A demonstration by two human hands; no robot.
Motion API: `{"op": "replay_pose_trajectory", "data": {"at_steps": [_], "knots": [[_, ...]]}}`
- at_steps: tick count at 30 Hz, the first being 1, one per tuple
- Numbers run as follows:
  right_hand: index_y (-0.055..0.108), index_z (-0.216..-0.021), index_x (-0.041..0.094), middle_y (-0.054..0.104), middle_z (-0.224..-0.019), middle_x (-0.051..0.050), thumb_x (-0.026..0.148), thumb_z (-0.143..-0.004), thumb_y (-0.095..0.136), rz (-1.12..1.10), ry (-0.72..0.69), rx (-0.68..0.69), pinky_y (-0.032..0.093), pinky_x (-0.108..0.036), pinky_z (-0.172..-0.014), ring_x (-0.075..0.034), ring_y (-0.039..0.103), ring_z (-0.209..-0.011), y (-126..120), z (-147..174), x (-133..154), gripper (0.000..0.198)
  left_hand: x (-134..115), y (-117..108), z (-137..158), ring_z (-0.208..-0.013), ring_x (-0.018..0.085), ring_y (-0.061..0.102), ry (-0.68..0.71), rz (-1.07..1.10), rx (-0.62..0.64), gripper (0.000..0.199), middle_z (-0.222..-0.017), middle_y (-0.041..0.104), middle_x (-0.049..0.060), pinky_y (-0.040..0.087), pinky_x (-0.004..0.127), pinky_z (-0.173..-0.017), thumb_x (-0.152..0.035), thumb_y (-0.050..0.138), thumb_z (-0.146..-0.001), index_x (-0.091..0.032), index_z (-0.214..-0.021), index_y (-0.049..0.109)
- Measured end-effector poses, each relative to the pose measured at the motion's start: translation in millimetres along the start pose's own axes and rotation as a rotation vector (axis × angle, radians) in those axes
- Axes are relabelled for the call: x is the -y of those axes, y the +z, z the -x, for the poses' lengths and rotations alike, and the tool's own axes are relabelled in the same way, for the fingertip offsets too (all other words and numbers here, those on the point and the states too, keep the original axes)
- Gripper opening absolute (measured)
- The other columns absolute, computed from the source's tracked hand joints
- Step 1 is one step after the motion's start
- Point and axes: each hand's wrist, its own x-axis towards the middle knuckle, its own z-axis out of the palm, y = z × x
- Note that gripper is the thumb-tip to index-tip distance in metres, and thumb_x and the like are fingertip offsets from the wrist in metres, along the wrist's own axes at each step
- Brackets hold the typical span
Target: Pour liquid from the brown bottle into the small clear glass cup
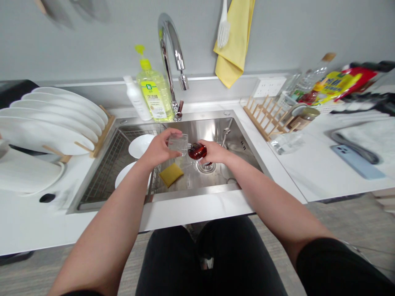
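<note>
- The fingers of the left hand [162,149] hold one clear cup [177,144]; its shape is hard to make out.
- The right hand [215,152] has its fingers around one red bottle [197,151], partly covered by them.
- Both are above the sink [216,183]; whether they touch, I cannot tell.
- The drain [206,167] is half hidden.
- Two white plates [140,144]; the left arm covers part of one.
- One yellow sponge [171,175].
</note>
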Motion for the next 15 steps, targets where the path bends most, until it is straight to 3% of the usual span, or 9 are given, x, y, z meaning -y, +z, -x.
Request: {"op": "replay_pose_trajectory", "data": {"at_steps": [15], "knots": [[0.074, -0.133, 0.026, 0.086, -0.122, -0.002, 0.012, -0.065, 0.101, -0.068, -0.025, 0.0, 0.063, -0.037, -0.097, -0.029, 0.082, -0.109, -0.3, 1.8, 2.8, 0.075, -6.2, -4.4, 4.3, -0.138, 0.04, 0.073, 0.006, -0.032, -0.001, 0.081, -0.143, 0.08, 0.01, 0.059, 0.052, -0.109, -0.031, 0.1, -0.065, -0.029, -0.141, 0.075]]}}
